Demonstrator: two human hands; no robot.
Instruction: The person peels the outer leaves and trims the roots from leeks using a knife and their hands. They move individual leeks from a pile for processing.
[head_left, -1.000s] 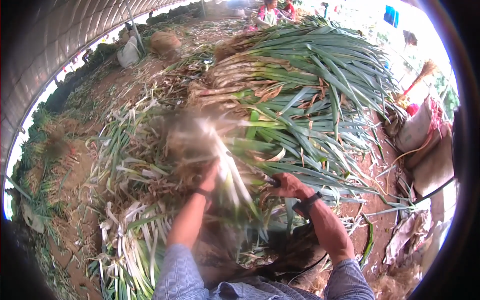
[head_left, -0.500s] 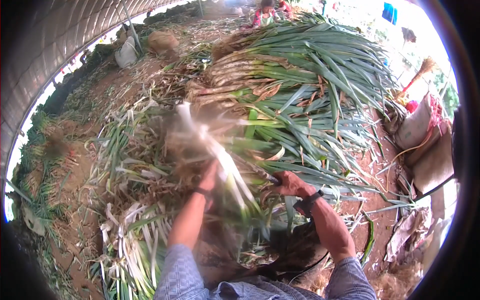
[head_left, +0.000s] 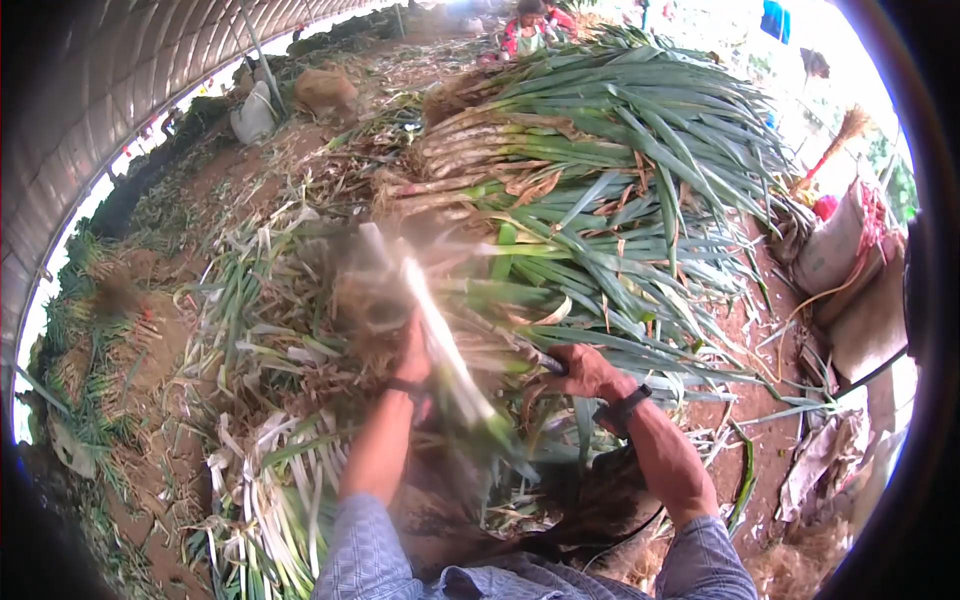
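My left hand is closed around a long green onion. The onion slants from its blurred white root end at upper left down to green leaves near my lap. My right hand grips the dark handle of a thin rod-like tool, whose front end points toward the onion and is lost in blur. Just beyond both hands, a big heap of untrimmed green onions lies with roots to the left and leaves to the right. Cleaned white-stalked onions are piled to the left of my left forearm.
Loose peelings and leaves cover the soil at left. A white sack and a tan sack stand far left. Filled sacks sit at right, near a crumpled cloth. Another person is beyond the heap.
The held onion has shifted slightly in my left hand, its white stalks now looking closer together. My right hand and the tool have barely moved.
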